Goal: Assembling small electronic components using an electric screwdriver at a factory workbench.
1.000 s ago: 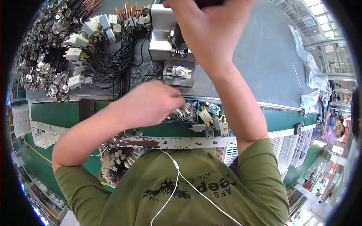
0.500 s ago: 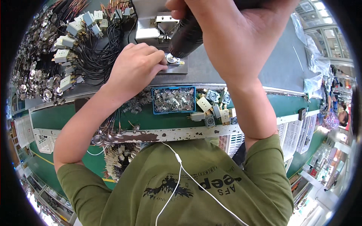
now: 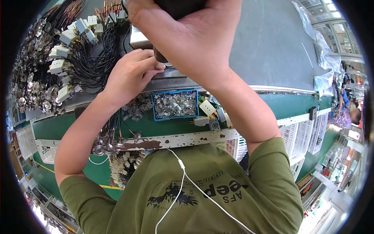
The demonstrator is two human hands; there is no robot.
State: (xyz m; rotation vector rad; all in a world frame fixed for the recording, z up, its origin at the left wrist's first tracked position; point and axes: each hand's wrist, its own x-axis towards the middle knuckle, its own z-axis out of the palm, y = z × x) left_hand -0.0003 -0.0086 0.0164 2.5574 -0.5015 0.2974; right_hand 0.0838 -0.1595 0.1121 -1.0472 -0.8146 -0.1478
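Observation:
At the top middle, my right hand (image 3: 198, 43) is wrapped round a thick black cylindrical tool (image 3: 181, 7), which looks like a power screwdriver. Its lower end points down beside the fingertips of my left hand (image 3: 130, 72). The left thumb and fingers are pinched at a small round metal part (image 3: 168, 65) on a flat steel block (image 3: 171, 83). Most of that part is hidden by the tool and my hands, so the exact grip is unclear. Behind the tool stands a metal fixture (image 3: 138, 39), largely covered by my right hand.
A blue tray (image 3: 154, 113) of small metal pieces sits below the block. White and grey sockets (image 3: 208, 109) lie right of it. Black cables (image 3: 93, 66), pale connectors (image 3: 58, 66) and shiny metal discs (image 3: 46, 105) crowd the left. Plastic bags (image 3: 325, 54) lie far right.
My right hand and the black tool have moved left, and the tool's end now covers much of the round part. My left hand stays at the block.

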